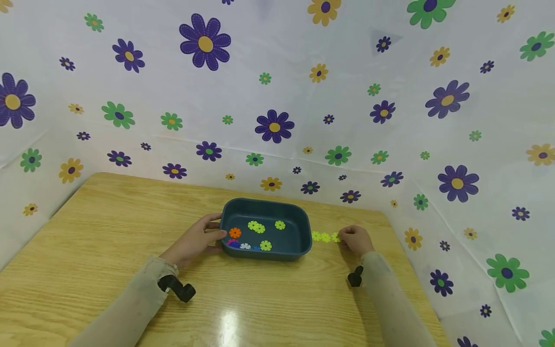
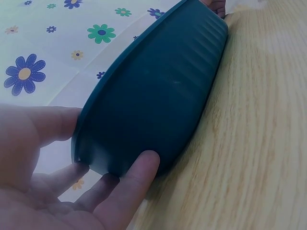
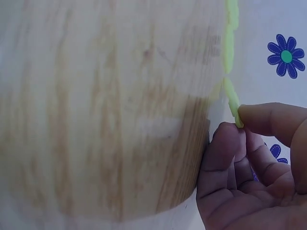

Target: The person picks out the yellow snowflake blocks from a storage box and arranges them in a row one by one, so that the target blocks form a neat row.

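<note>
Chain of yellow-green discs point(image 1: 325, 237): sits between the right hand point(image 1: 356, 240) and the tray point(image 1: 290, 238), directly left of the right-hand pinch. Right grip: thumb and forefinger pinch the end disc. Left grip: the left hand point(image 1: 195, 241) holds the near end of the tray, thumb at the rim, fingers spread along the outer wall.

Views compared. Head view only: tray interior, to the right of the left grip. Nearest that grip are an orange disc point(image 1: 235, 233), a blue disc point(image 1: 234, 245) and a white disc point(image 1: 245, 246); farther along lie loose yellow-green discs point(image 1: 280, 225), two of them overlapping. Right wrist view only: chain seen edge-on and thin, its pinched disc tilted slightly against its neighbour. Left wrist view only: outer walls of the tray, ribbed along one long side, with a small part of a hand past the far end.

Orientation. Chain's long axis runs from the right-hand pinch leftward, pointing at the tray's end wall; its free end is just beside that wall, contact cannot be told. Tray's long axis runs from the left grip toward the right grip, nearly in line with the chain. Table point(image 1: 260, 289) lies under the tray; flower-print cloth point(image 1: 243, 72) rises beyond both hands.
</note>
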Demonstrator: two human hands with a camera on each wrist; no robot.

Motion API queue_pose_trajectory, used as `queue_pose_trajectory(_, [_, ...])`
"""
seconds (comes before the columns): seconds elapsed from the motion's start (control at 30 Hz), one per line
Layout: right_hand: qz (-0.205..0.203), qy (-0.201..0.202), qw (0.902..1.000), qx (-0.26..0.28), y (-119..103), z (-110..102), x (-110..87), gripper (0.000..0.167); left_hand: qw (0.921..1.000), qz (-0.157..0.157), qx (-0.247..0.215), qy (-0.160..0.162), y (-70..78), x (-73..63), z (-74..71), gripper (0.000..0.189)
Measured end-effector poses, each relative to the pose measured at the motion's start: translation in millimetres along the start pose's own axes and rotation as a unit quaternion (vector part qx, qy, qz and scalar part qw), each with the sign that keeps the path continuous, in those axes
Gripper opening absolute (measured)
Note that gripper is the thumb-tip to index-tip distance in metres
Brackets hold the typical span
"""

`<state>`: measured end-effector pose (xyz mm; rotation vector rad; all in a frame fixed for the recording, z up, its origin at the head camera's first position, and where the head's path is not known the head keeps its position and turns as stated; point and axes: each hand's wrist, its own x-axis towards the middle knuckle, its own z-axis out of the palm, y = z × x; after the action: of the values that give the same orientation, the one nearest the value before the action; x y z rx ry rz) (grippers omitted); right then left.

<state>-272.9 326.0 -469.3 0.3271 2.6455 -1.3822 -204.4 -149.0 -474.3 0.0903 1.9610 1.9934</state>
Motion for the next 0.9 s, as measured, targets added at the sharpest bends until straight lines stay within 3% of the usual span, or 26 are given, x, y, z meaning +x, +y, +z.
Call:
queue_pose_trajectory(0.4, [-0.014,-0.002,0.9991,-0.04,-4,-1,-4.1,0.024,1.0,0.001,-0.003,0.0,0.1,-0.4,0.5,0.068])
queue_pose_trajectory(0.57, [-0.018,0.012,0.9992,-0.033,-10,-1,-5.3,0.026,1.0,0.0,-0.005,-0.001,0.4,0.2,0.7,0.067])
queue_pose_trajectory(0.7, [-0.038,0.016,0.9989,-0.02,-23,2,-9.9,0.029,1.0,-0.001,-0.004,-0.001,0.9,-0.5,1.1,0.067])
queue_pose_trajectory(0.9, [-0.085,0.007,0.9963,-0.011,-62,16,-21.2,0.035,1.0,-0.002,-0.002,0.001,2.7,-1.8,1.9,0.067])
